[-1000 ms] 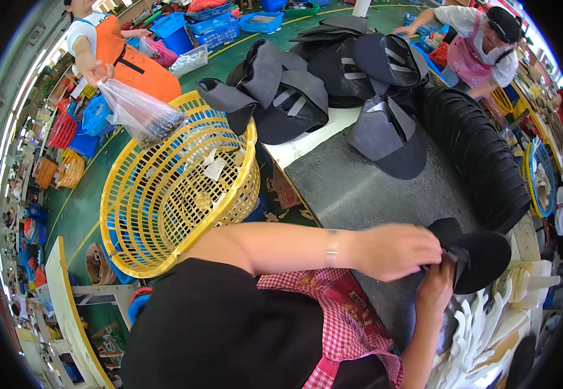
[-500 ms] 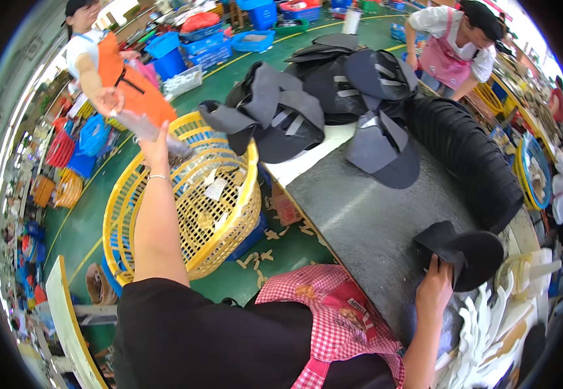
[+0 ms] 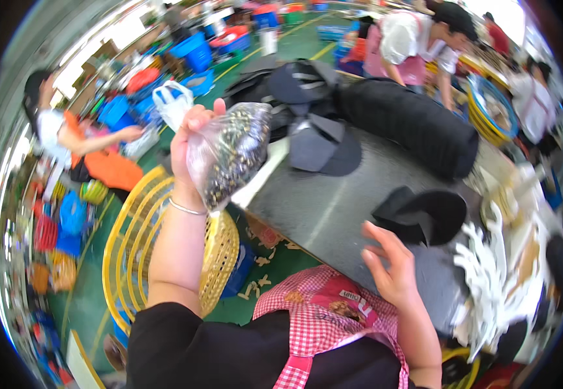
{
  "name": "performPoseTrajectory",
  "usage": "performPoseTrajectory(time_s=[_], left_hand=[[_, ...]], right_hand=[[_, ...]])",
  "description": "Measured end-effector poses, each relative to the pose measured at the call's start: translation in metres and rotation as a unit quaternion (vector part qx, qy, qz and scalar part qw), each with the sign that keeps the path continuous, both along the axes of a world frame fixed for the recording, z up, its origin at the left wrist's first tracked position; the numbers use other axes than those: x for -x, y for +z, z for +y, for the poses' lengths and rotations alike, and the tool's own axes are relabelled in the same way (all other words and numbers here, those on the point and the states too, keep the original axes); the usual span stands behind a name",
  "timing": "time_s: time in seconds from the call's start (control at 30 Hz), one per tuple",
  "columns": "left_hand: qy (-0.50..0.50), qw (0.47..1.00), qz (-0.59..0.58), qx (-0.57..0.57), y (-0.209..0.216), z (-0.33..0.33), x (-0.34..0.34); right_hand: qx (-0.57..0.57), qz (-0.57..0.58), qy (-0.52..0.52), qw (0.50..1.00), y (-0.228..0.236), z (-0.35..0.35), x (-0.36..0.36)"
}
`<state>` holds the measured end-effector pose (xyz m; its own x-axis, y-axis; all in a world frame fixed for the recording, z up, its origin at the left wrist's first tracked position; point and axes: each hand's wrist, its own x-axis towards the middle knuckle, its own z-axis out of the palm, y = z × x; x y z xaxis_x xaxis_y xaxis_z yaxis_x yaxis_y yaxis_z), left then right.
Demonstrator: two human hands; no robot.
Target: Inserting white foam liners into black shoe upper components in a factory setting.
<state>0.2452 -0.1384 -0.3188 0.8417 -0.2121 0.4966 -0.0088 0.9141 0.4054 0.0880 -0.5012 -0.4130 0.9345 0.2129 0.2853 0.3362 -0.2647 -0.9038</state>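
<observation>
A clear plastic bag [image 3: 231,152] full of small dark and brass-coloured pieces is gripped in my left hand [image 3: 194,139], raised in front of me. What the pieces are is too small to tell. My right hand [image 3: 391,262] is off the table, fingers apart and holding nothing. Just beyond its fingertips a black cap-shaped piece [image 3: 424,215] with a rounded brim lies on the dark tabletop [image 3: 301,211]. More grey and black cap pieces [image 3: 323,146] are piled farther back, partly behind the bag.
A long row of nested black pieces [image 3: 411,123] lies along the table's far right side. White strips [image 3: 495,279] bunch at the right. A yellow basket [image 3: 220,259] stands left, below my left arm. Co-workers are at the left, in an orange apron [image 3: 106,170], and across the table.
My left hand has drawn the bag away from the co-worker in orange, toward the middle. My right hand has let go of the black cap piece and moved left of it.
</observation>
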Motion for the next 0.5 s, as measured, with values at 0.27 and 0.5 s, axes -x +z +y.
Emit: performPoseTrajectory(time_s=[0.27, 0.5], left_hand=[[-0.411, 0.911, 0.042, -0.002, -0.011, -0.259, 0.018], [-0.568, 0.818, 0.081, -0.045, -0.036, -0.381, 0.049]], right_hand=[[-0.545, 0.209, 0.079, 0.808, 0.011, -0.025, 0.004], [-0.640, 0.162, -0.021, 0.751, -0.002, -0.091, 0.060]])
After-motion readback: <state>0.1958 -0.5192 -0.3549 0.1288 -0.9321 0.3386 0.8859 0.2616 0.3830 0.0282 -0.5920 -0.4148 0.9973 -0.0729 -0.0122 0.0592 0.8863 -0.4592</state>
